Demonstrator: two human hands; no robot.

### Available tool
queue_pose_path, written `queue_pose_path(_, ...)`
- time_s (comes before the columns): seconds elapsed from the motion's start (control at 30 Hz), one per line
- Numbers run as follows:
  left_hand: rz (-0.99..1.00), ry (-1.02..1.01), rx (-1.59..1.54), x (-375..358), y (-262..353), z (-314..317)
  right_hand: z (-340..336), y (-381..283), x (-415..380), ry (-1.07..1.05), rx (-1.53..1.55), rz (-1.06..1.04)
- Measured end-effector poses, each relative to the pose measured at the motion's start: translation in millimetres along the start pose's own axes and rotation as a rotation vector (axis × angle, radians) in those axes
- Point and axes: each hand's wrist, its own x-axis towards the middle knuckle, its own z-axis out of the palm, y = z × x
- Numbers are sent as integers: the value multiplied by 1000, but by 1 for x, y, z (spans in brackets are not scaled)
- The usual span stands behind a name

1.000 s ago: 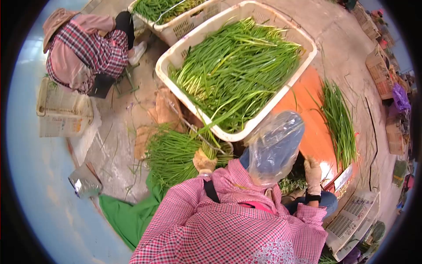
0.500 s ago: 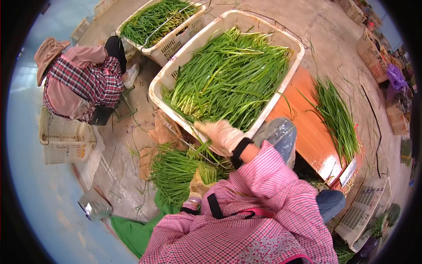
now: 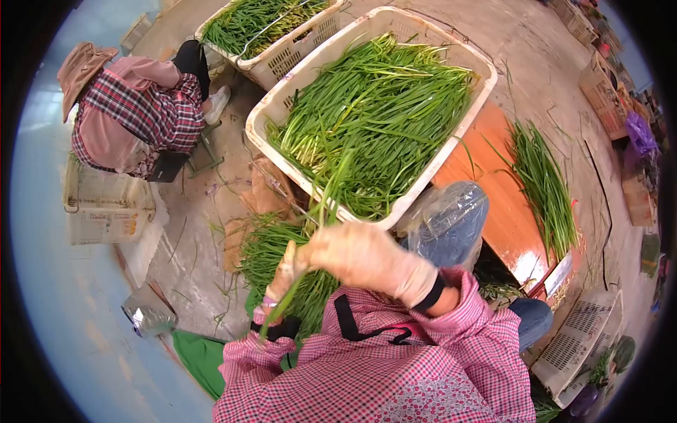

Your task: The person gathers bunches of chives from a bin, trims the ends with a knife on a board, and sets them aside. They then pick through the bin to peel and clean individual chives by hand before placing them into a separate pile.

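Observation:
My right hand (image 3: 367, 259), gloved and blurred, is closed just below the near rim of the large white crate (image 3: 254, 127). Green stalks (image 3: 338, 183) stick up from it. Close against it on the left is my left hand (image 3: 283, 271), also gloved, its fingers curled, with a stalk (image 3: 282, 303) hanging below. What lies between the two hands is partly hidden. Long green leaves (image 3: 381, 120) fill the large crate. Beneath and beside my hands lies another pile of greens (image 3: 264, 247).
An orange board (image 3: 493, 190) with a bundle of greens (image 3: 539, 183) is at the right. A second crate (image 3: 264, 67) of greens stands top left. A seated person (image 3: 134, 113) is at the left, near a pale crate (image 3: 109, 211). A plastic-covered knee (image 3: 451, 218) adjoins the board.
My right hand has come down from the large crate's rim towards my body. My left hand has lifted from the lower pile and moved left, so both hands now meet.

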Motion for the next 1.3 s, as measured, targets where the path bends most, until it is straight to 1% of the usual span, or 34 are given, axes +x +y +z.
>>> queue_pose_path(0.03, -88, -97, -201, 0, 17, 23, 20, -14, -10, -131, -18, -18)
queue_pose_path(0.07, -293, -258, -512, 9, 14, 16, 39, -25, -21, -262, -37, -37)
queue_pose_path(0.13, -42, -208, -380, 22, 31, 40, 47, -43, -41, -388, 45, -69)
queue_pose_path(0.17, 0, -251, -653, 32, 27, 26, 48, -48, -48, -431, 65, -10)
queue_pose_path(0.2, 8, 89, -671, 28, 45, 46, 51, -50, -58, -429, 60, -4)
queue_pose_path(0.27, 208, -143, -482, 37, 28, -2, 64, -49, -79, -427, 44, 3)
queue_pose_path(0.3, 241, 151, -312, 26, 40, 14, 73, -50, -89, -473, 82, 111)
queue_pose_path(0.4, 304, 186, 155, -10, 65, -5, 49, -56, -89, -256, 319, 144)
queue_pose_path(0.43, 289, 213, 164, -28, 74, -6, 50, -55, -89, -236, 295, 186)
queue_pose_path(0.53, 250, 143, 253, -64, 91, -1, 41, -43, -77, -111, 331, 319)
queue_pose_path(0.57, 200, 103, 281, -69, 93, 7, 46, -39, -74, -27, 326, 317)
queue_pose_path(0.6, 156, 72, 358, -72, 91, 13, 46, -39, -64, 103, 527, 481)
queue_pose_path(0.67, 77, -26, 408, -74, 90, 38, 43, -41, -41, 377, 921, 829)
queue_pose_path(0.73, 25, -99, 402, -72, 81, 50, 26, -23, -26, 479, 1068, 944)
queue_pose_path(0.77, 4, -118, 397, -70, 76, 54, 21, -14, -24, 398, 1102, 1080)
queue_pose_path(0.8, -16, -132, 393, -69, 73, 58, 22, -10, -26, 462, 1269, 1017)
queue_pose_path(0.83, -43, -146, 430, -66, 72, 62, 26, -5, -34, 398, 1294, 986)
queue_pose_path(0.87, -67, -129, 536, -65, 76, 67, 28, 3, -38, 331, 1315, 938)
queue_pose_path(0.93, -64, -130, 519, -62, 76, 67, 10, -8, -36, 319, 1258, 869)
queue_pose_path(0.97, -52, -155, 487, -61, 75, 65, 12, -12, -35, 342, 1250, 889)
queue_pose_path(1.0, -63, -176, 481, -58, 75, 63, 14, -8, -39, 289, 1366, 860)
queue_pose_path(1.07, -137, -193, 498, -57, 79, 66, 20, -8, -42, 348, 1361, 889)
queue_pose_path(1.1, -98, -171, 494, -57, 81, 71, 21, -4, -45, 386, 1332, 934)
queue_pose_path(1.17, 3, -62, 526, -54, 85, 68, 21, 1, -56, 455, 1278, 1031)
queue_pose_path(1.2, 41, -4, 535, -55, 86, 64, 15, 0, -55, 569, 1268, 981)
queue_pose_path(1.23, 68, 2, 494, -54, 89, 58, 12, 3, -55, 764, 1212, 954)
queue_pose_path(1.27, 94, 65, 481, -54, 92, 52, 9, 8, -56, 950, 1144, 926)
queue_pose_path(1.3, 140, 128, 520, -53, 95, 34, -5, 20, -61, 1160, 1242, 947)
